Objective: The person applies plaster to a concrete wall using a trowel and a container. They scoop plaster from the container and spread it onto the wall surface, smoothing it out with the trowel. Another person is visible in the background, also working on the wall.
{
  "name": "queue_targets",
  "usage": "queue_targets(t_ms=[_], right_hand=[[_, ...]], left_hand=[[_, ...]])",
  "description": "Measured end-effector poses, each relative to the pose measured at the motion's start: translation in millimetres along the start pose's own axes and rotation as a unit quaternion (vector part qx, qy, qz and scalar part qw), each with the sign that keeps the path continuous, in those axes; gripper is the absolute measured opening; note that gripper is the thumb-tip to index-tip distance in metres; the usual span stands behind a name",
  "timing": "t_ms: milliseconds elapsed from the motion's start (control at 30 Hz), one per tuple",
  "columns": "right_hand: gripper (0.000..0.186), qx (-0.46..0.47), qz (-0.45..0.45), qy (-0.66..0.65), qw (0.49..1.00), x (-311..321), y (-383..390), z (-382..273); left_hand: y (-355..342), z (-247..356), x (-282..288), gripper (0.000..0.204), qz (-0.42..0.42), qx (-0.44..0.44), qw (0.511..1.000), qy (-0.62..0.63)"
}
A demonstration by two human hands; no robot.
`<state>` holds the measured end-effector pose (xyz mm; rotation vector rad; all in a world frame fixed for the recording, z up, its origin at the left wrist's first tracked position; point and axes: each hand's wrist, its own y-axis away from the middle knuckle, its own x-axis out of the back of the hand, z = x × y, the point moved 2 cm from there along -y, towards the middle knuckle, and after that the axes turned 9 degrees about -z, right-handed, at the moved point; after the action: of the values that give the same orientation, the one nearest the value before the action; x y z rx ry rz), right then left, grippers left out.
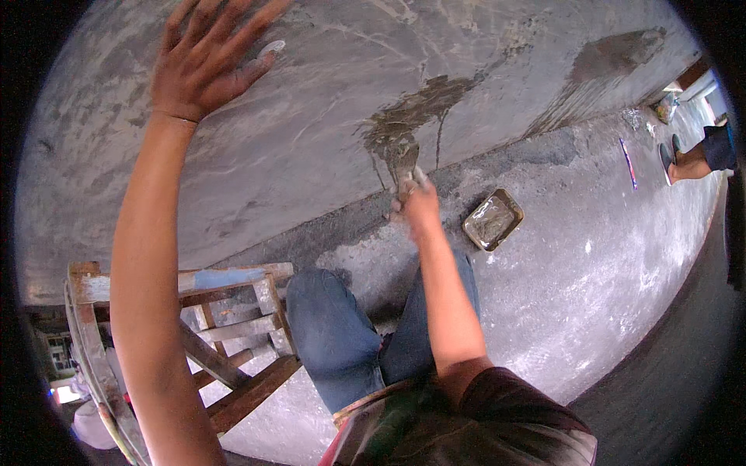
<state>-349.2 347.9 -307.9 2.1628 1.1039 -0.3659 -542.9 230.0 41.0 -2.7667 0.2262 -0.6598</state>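
Note:
My left hand is raised at the upper left with its fingers spread against the grey wall. White residue shows on its thumb. Low on the wall, my right hand is closed round the handle of a putty knife. The blade meets the lower end of a dark wet patch, from which thin drips run down. Right of that hand, a shallow rectangular tray with wet grey-brown material in it stands on the floor. My fingers partly hide the knife's handle.
A paint-stained wooden stand is beside my left knee. Another dark wet patch marks the wall farther right. A thin purple-and-white strip lies on the floor near another person's leg and sandal. A plastic bag is farther back.

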Motion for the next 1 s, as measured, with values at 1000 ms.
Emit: queue_targets(t_ms=[1000], right_hand=[[0.023,0.021,-0.1,-0.078,0.992,7.1,88.4,-159.7]], left_hand=[[-1.1,-0.6,4.5,0.046,0.007,0.003,1.0,-0.014]])
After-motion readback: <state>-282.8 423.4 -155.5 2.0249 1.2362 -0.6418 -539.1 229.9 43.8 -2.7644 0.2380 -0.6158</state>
